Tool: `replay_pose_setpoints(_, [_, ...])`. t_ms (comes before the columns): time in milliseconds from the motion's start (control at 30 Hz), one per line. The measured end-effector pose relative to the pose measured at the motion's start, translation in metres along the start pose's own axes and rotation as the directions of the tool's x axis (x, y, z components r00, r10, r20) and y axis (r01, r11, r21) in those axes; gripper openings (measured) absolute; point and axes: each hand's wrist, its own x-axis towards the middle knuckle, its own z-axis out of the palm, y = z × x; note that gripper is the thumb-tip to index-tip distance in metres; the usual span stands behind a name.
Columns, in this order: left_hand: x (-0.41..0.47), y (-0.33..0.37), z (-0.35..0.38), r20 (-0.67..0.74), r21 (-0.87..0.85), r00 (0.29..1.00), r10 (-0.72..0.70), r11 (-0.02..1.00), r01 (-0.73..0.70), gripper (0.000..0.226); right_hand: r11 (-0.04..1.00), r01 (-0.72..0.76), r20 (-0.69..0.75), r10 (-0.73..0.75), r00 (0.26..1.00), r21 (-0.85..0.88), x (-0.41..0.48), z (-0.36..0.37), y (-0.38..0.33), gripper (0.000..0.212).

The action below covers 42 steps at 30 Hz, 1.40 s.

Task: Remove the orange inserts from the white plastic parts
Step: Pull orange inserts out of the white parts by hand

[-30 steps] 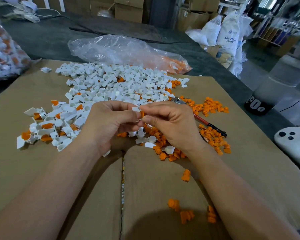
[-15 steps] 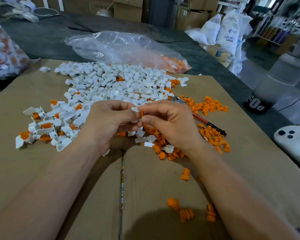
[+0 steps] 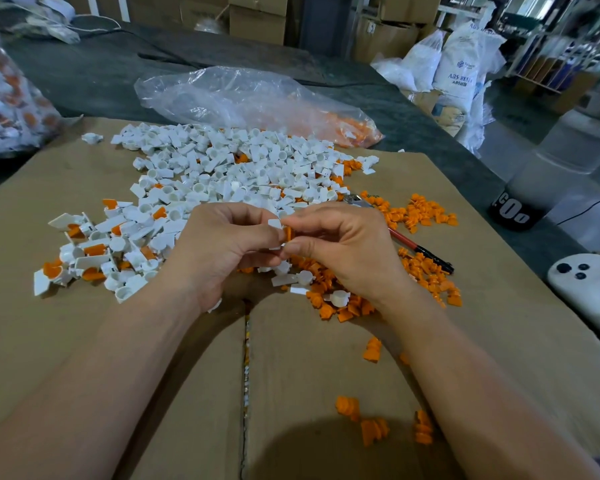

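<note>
My left hand (image 3: 222, 247) pinches a small white plastic part (image 3: 275, 224) above the cardboard. My right hand (image 3: 340, 247) meets it from the right, with thumb and fingertips pinching the orange insert (image 3: 287, 233) that shows between the two hands. Behind the hands spreads a big pile of white parts (image 3: 229, 168), some with orange inserts still in them at the left (image 3: 84, 251). Loose orange inserts (image 3: 420, 213) lie in heaps to the right and under my right wrist.
A red and black hand tool (image 3: 420, 247) lies among the inserts on the right. A clear plastic bag (image 3: 243, 98) lies behind the pile, another bag (image 3: 4, 98) at far left. The cardboard sheet (image 3: 499, 341) covers the table; a white device (image 3: 582, 282) sits at right.
Both hands stay pressed together on the same part; the view has shifted slightly. No clear separation of insert and part shows.
</note>
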Motion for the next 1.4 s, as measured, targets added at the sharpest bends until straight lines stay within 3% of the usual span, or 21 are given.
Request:
replay_pose_setpoints(333, [0.0017,0.0021,-0.0002,0.009,-0.069,0.999,-0.03,0.997,0.031,0.007,0.989,-0.108,0.022,0.107,0.994,0.103,0.001,-0.002,-0.0029,0.045])
replay_pose_setpoints(633, [-0.0008,0.0041,-0.0021,0.014,-0.087,0.999,-0.048,0.995,0.049,0.018,0.983,-0.129,0.077,0.119,0.99,0.13,0.0017,-0.0033,-0.0039,0.032])
replay_pose_setpoints(1400, [-0.0006,0.0044,-0.0014,-0.001,-0.045,0.997,-0.072,0.996,0.072,0.011,0.998,-0.012,0.012,0.011,1.0,0.059,-0.0007,-0.0005,0.0,0.039])
